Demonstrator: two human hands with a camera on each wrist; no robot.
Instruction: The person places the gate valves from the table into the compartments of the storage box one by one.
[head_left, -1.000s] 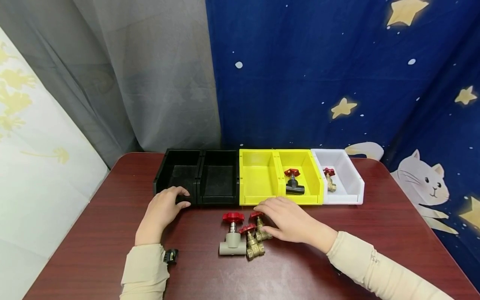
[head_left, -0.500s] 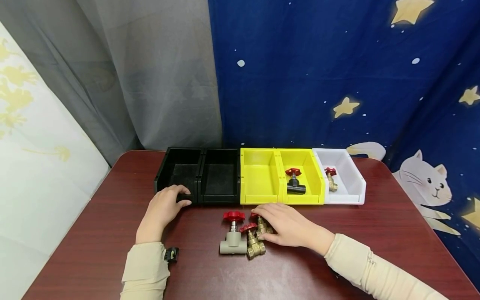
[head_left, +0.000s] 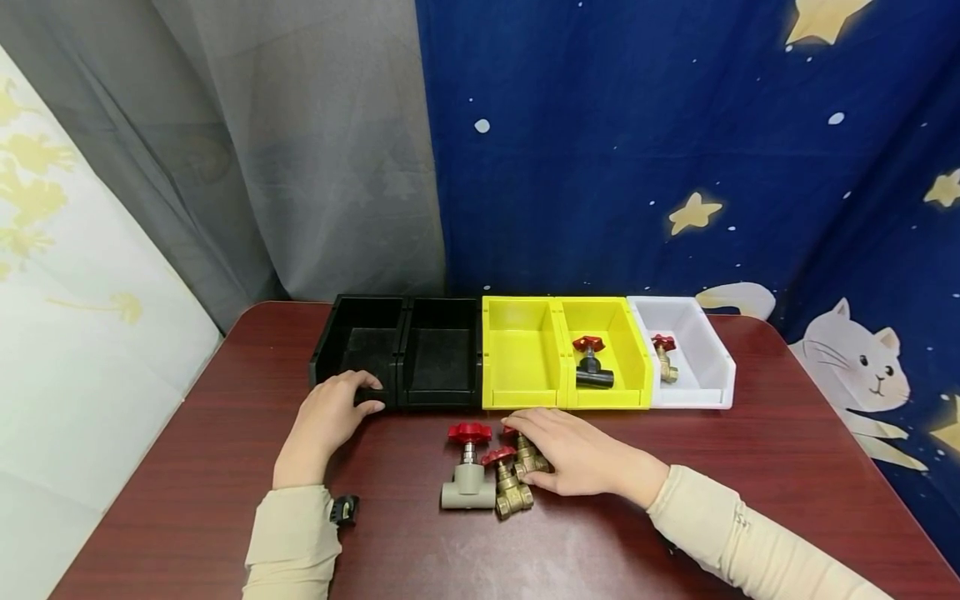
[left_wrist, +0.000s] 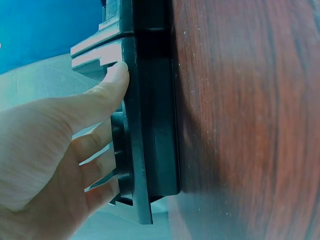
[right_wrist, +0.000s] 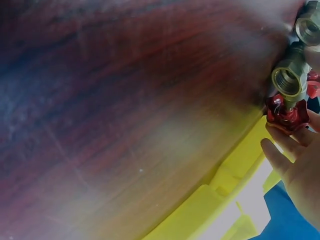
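My left hand (head_left: 327,425) holds the front wall of the leftmost black bin (head_left: 367,333). In the left wrist view its thumb presses the outer lip while the fingers reach inside. My right hand (head_left: 577,454) grips a brass gate valve (head_left: 528,458) lying on the table, fingers at its red handwheel (right_wrist: 287,115) and thumb by the body; the palm hides part of it. Right beside it lies a second brass valve (head_left: 513,493), also red-wheeled. Left of that is a larger grey plastic valve (head_left: 469,485) with a red handwheel.
Along the back of the table (head_left: 405,550) stand a second black bin (head_left: 441,350), a yellow bin (head_left: 522,350), another yellow bin (head_left: 633,354) with a black valve (head_left: 594,377), and a white bin (head_left: 705,367) with a brass valve (head_left: 667,367). Curtains hang behind.
My right hand has come slightly down and closed in on the farther brass valve, its thumb now against the body. My left hand stays at the black bin.
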